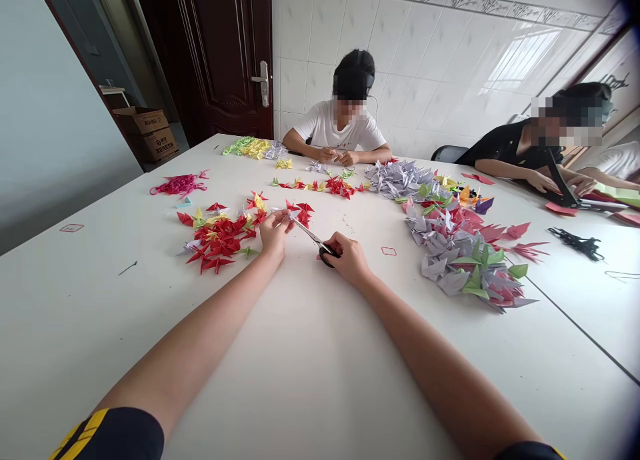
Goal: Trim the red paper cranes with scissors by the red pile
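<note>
My right hand (349, 259) is closed round the black handles of a pair of scissors (311, 235). Their metal blades reach left to the fingertips of my left hand (273, 237), which pinches a small pale lilac paper crane (293, 215). Whether the blades touch the crane or a thread on it, I cannot tell. Red folded cranes (304, 213) lie just beyond those fingertips. Left of my left hand spreads a pile of mostly red cranes (220, 237), with some yellow, lilac and green among them.
A large heap of lilac, pink and green cranes (455, 247) covers the right side of the white table (300, 367). Pink string (180, 184) lies at far left, black cord (576, 243) at right. One person (345, 127) sits opposite; another (525, 147) works with a black-armed tool (560, 180).
</note>
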{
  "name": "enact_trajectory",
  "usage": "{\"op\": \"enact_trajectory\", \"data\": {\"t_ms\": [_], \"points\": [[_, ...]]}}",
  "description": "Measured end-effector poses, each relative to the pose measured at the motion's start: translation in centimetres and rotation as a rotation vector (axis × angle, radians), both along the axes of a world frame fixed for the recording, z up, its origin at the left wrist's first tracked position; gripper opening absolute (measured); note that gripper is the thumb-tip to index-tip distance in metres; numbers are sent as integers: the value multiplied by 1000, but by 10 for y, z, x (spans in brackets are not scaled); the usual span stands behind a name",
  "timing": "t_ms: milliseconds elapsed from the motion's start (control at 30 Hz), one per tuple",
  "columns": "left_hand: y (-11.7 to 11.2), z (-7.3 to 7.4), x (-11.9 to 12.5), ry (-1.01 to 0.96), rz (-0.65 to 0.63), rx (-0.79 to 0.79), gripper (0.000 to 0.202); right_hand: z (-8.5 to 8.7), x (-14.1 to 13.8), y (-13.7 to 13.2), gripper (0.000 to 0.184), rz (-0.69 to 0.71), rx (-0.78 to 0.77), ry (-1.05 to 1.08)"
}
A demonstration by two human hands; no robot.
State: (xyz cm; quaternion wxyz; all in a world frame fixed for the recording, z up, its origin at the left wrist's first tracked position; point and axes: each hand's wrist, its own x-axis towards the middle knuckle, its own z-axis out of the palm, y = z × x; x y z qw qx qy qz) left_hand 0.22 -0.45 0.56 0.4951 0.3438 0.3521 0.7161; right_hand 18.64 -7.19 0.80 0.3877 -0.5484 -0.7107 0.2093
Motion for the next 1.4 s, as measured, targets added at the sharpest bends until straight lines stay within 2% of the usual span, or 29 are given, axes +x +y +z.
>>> {"op": "enact_trajectory", "data": {"t_ms": [1400], "points": [[0,2,0,-4,-29,-47,17,-2,-1,0,13,10,23,-35]]}}
